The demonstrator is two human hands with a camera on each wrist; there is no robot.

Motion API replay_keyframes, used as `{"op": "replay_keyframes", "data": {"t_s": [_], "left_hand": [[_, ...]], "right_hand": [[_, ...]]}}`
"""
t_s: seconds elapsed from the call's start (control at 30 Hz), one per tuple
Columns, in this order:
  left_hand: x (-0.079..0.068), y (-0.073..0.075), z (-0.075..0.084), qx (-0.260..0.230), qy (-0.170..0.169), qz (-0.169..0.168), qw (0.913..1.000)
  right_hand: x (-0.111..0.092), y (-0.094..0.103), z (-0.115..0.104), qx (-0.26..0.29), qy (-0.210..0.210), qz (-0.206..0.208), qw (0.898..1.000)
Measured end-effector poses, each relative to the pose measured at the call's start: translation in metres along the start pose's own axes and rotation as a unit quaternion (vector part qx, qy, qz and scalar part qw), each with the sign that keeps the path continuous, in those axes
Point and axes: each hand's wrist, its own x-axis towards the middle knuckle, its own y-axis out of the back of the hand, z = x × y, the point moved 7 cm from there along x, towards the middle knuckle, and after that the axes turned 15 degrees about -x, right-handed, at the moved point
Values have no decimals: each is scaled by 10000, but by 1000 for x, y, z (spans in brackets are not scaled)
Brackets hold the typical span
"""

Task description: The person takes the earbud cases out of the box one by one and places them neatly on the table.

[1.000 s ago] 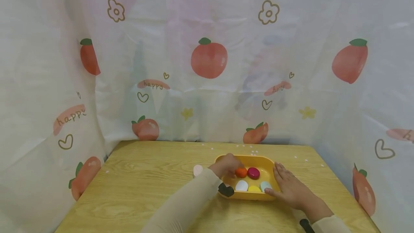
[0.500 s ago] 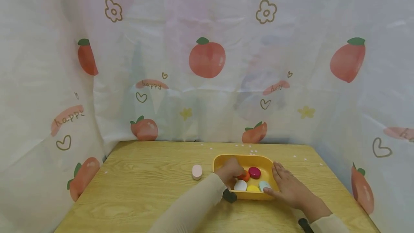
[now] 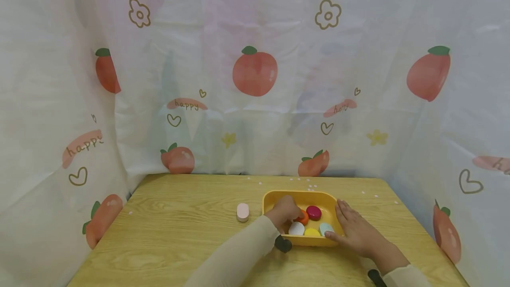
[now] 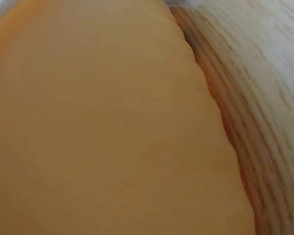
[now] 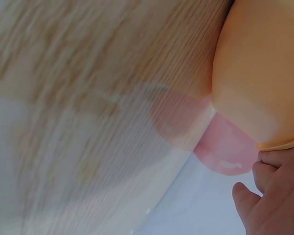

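Observation:
In the head view my left hand (image 3: 284, 211) reaches into the left side of a yellow-orange tub (image 3: 307, 241). Its fingers curl onto a glossy orange rounded piece (image 3: 303, 219), mostly behind the fingertips, and seem to grip it. A dark red oval piece (image 3: 313, 213) lies just right of it. White (image 3: 296, 228), yellow (image 3: 312, 232) and pale green (image 3: 326, 229) pieces sit along the near wall. My right hand (image 3: 358, 232) lies against the tub's right side with straight fingers, its thumb over the near right corner. The tub's outer wall (image 4: 112, 117) fills most of the left wrist view.
A pale pink oval piece (image 3: 242, 212) stands on the wood-grain table (image 3: 183, 225), left of the tub. Small white specks dot the table's far part. A fruit-printed curtain (image 3: 255, 136) encloses the back and sides.
My left hand has shifted slightly rightward inside the tub, and the orange piece has moved a little toward the near side. The right hand keeps its place on the tub.

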Motion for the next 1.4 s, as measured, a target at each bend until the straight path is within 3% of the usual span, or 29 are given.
{"op": "replay_keyframes", "data": {"t_s": [0.43, 0.7, 0.83, 0.97, 1.17, 1.4], "left_hand": [[-7, 0, 2, -1032, 34, 39, 9946], [-3, 0, 4, -710, 6, 38, 9975], [-3, 1, 10, -293, -192, 52, 9994], [-5, 2, 14, -261, -375, 36, 9989], [-10, 6, 17, -724, -624, -173, 9953], [-14, 18, 20, -1305, -597, -271, 9893]], "right_hand": [[1, 0, 0, 21, 7, -12, 10000], [1, 1, -1, 12, 15, -16, 10000], [1, 1, -1, -12, 48, 30, 10000], [1, 0, -1, -5, 53, 39, 10000], [1, 1, -2, 72, 51, -5, 10000], [2, 3, -3, 76, 54, 25, 10000]]}}
